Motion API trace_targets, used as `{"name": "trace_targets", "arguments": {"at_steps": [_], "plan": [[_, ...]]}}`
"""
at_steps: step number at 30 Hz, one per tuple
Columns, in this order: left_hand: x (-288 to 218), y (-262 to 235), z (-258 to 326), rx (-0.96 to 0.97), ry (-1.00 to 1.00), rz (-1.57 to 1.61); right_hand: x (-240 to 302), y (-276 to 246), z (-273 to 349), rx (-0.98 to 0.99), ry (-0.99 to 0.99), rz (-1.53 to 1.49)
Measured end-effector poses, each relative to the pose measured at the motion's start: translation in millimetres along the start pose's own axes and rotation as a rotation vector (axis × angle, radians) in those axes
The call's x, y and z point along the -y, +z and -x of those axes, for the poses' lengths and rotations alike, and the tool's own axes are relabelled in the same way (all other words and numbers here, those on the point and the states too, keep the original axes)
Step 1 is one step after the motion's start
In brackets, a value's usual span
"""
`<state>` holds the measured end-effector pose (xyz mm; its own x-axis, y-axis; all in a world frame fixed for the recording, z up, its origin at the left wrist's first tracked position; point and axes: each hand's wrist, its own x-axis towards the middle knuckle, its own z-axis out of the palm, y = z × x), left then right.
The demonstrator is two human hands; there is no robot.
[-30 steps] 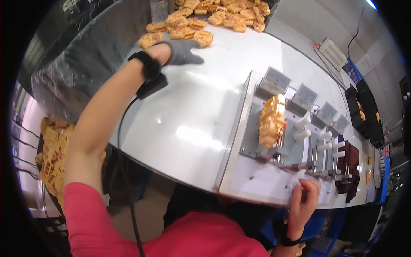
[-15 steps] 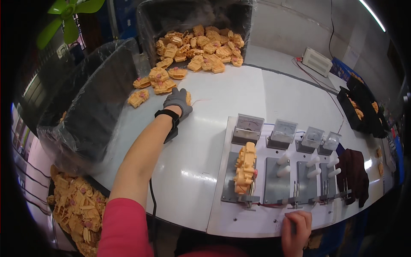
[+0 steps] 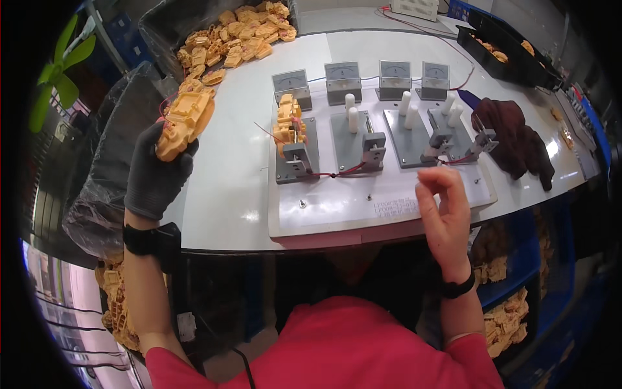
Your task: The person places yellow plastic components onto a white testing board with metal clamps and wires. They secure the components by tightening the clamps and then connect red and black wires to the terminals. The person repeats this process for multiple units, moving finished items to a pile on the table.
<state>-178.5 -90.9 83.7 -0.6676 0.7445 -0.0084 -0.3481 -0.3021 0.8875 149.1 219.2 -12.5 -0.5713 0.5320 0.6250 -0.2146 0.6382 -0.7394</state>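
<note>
My left hand (image 3: 154, 178), in a grey glove, is shut on an orange-yellow plastic housing (image 3: 188, 120) with thin wires, raised left of the test board. My right hand (image 3: 448, 217) is bare and hovers over the front right of the white test board (image 3: 337, 211); its fingers are loosely bent, apart from the thumb, and hold nothing. Another plastic housing (image 3: 287, 117) sits in the board's leftmost grey fixture. The other fixtures carry white pegs (image 3: 353, 120) and metal clamps (image 3: 374, 149). A row of small dial meters (image 3: 342, 81) stands behind them.
A lined bin (image 3: 155, 39) of housings stands at the back left, some spilling onto the table. A dark cloth (image 3: 515, 133) lies right of the board, with black trays (image 3: 512, 48) behind. More housings lie in blue crates (image 3: 518, 279) below right. A green fan (image 3: 61, 71) is far left.
My left hand has come back from the pile toward me, lifting a housing. The view has shifted right and down. My right hand stays by the board's front, its fingers more opened.
</note>
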Motion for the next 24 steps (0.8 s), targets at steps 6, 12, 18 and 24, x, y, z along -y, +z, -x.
{"name": "trace_targets", "arguments": {"at_steps": [6,12,18,24], "plan": [[24,86,1,0.402,0.498,-0.882,6,10,-22,0.071,0.085,-0.047],[25,138,-61,0.295,0.006,-0.673,0,40,-22,0.16,0.053,-0.211],[17,156,-86,0.085,-0.484,-0.193,-4,36,-24,0.186,0.026,-0.259],[16,143,-112,0.078,-0.579,-0.189,-4,26,-26,0.249,0.022,-0.319]]}}
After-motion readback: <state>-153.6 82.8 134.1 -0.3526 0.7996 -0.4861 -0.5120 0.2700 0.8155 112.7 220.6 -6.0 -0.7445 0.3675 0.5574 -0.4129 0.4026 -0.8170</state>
